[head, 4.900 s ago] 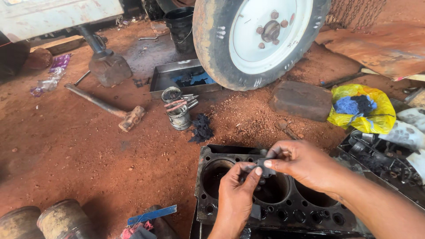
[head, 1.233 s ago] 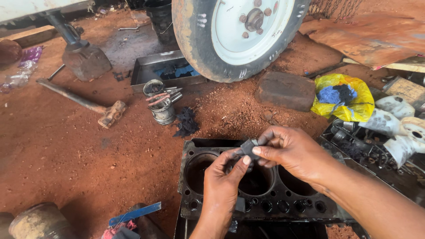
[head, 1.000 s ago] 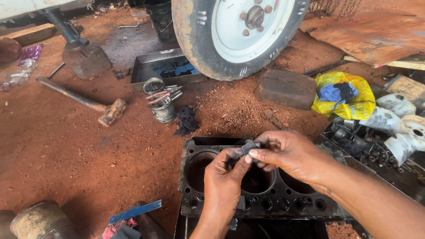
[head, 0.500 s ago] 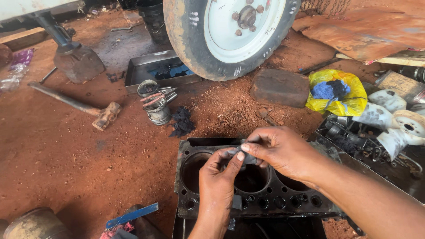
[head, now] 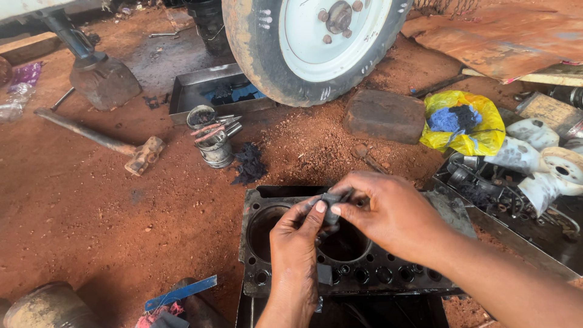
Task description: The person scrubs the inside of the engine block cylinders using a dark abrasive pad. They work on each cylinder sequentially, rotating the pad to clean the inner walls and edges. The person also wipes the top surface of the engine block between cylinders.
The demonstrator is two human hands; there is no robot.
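Both hands, left hand [head: 296, 243] and right hand [head: 392, 212], pinch a small dark part [head: 333, 205]. They hover over an engine block [head: 364, 273] on red dirt.

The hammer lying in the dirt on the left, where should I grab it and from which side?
Grip the hammer by its long handle, probably near the middle, coming down from above. It lies flat on the ground, the handle running up-left away from the heavy head at the lower right, with open dirt along both sides. The can of tools sits to the right of the head, so reaching from the left looks easier.

Hands [head: 364, 225] over engine block [head: 358, 273]; wheel [head: 316, 42] behind; hammer [head: 103, 141] left.
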